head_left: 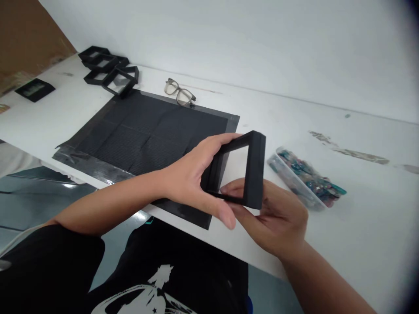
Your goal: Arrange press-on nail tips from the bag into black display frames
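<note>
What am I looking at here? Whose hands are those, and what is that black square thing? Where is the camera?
There is only one picture, and the camera sits on a person's head, looking forward and down. That is why you see their own arms and lap at the bottom.

The two hands are holding a black square frame just above the white table. The left hand has it in its grip from the left side, and the right hand supports it from below.

On the table lies a dark mat. Beyond it rests a pair of glasses. In the far left corner is a pile of more black frames, with one more frame lying apart. To the right of the hands sits a clear box full of small colourful bits; I cannot tell what they are.
</note>
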A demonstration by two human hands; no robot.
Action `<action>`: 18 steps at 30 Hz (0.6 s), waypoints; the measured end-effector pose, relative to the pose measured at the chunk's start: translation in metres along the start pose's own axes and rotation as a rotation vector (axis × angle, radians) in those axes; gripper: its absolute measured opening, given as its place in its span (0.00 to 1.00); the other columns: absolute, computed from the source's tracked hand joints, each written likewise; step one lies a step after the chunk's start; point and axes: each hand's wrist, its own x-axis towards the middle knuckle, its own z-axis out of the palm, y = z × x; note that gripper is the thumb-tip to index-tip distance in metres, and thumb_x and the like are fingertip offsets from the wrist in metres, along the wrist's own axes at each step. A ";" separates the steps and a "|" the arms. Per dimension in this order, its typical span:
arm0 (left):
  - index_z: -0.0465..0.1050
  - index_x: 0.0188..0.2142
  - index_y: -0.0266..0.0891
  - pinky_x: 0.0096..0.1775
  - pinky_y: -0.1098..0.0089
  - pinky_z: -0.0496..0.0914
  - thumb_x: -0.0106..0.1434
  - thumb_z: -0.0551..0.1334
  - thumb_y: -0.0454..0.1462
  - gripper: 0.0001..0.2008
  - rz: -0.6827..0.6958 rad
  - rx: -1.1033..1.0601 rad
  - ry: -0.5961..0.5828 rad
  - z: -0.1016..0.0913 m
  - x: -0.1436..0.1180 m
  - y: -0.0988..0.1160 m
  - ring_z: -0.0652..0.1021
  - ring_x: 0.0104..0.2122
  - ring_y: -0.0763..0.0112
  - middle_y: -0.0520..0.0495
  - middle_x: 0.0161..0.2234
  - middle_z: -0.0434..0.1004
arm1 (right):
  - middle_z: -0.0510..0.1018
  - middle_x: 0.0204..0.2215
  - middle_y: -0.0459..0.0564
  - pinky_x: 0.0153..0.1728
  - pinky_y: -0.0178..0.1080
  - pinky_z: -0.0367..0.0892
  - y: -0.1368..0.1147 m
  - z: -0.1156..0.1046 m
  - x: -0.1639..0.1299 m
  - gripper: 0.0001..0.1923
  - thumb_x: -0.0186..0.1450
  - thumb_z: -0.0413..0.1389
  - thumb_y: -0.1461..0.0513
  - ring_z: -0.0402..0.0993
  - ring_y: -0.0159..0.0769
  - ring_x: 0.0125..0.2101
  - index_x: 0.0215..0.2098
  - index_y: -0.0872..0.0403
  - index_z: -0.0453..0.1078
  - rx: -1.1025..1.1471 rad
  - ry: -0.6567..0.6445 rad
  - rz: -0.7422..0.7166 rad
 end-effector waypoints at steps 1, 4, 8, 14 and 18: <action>0.53 0.67 0.49 0.65 0.42 0.61 0.36 0.73 0.66 0.63 0.049 0.033 -0.020 -0.001 0.000 -0.003 0.65 0.63 0.40 0.40 0.66 0.58 | 0.82 0.32 0.44 0.29 0.39 0.74 -0.001 0.000 -0.001 0.08 0.61 0.66 0.65 0.79 0.36 0.30 0.37 0.47 0.75 0.017 0.001 0.016; 0.51 0.68 0.50 0.65 0.45 0.63 0.39 0.76 0.60 0.61 0.153 0.065 -0.053 -0.001 0.004 -0.005 0.68 0.61 0.44 0.42 0.64 0.63 | 0.82 0.33 0.46 0.29 0.41 0.75 -0.002 0.000 -0.003 0.11 0.59 0.66 0.67 0.79 0.38 0.30 0.37 0.46 0.76 0.033 -0.022 0.025; 0.57 0.64 0.48 0.59 0.54 0.71 0.42 0.78 0.53 0.53 0.227 -0.018 -0.128 -0.002 0.009 0.003 0.75 0.55 0.52 0.42 0.56 0.71 | 0.82 0.33 0.47 0.29 0.40 0.74 -0.002 -0.003 -0.002 0.12 0.59 0.66 0.66 0.79 0.38 0.30 0.39 0.45 0.76 0.126 -0.139 0.029; 0.56 0.65 0.46 0.55 0.57 0.74 0.40 0.75 0.57 0.56 0.303 -0.025 -0.254 -0.001 0.012 0.013 0.79 0.49 0.54 0.41 0.53 0.75 | 0.82 0.37 0.53 0.41 0.49 0.74 -0.003 -0.014 -0.002 0.22 0.69 0.52 0.43 0.79 0.46 0.38 0.45 0.47 0.79 0.484 -0.272 0.148; 0.58 0.64 0.41 0.62 0.51 0.67 0.41 0.69 0.65 0.56 0.385 0.164 -0.223 0.000 0.012 0.011 0.80 0.48 0.52 0.39 0.52 0.77 | 0.81 0.28 0.49 0.30 0.41 0.71 -0.006 -0.014 -0.001 0.12 0.69 0.56 0.53 0.76 0.38 0.29 0.36 0.49 0.80 0.633 -0.201 0.336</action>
